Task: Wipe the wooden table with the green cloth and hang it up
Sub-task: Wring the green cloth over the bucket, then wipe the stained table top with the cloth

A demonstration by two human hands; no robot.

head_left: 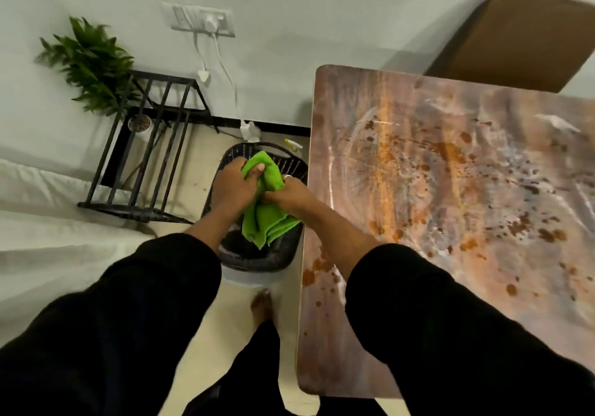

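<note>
Black sleeves [128, 319] fill the bottom of the frame as a person wrings a crumpled green cloth [267, 219] at centre, just above a dark woven plastic basket [235, 155] on the floor. The left hand [231, 184] is curled tightly around the cloth's upper end. The right hand [289, 196], a ring on one finger, grips its middle, and loose folds hang below. To the right, just beside the basket, stands the brown-stained, streaked wooden table [450, 206]. A black metal rack [151, 145] and a leafy green potted plant [90, 61] stand against the pale wall at upper left.
</note>
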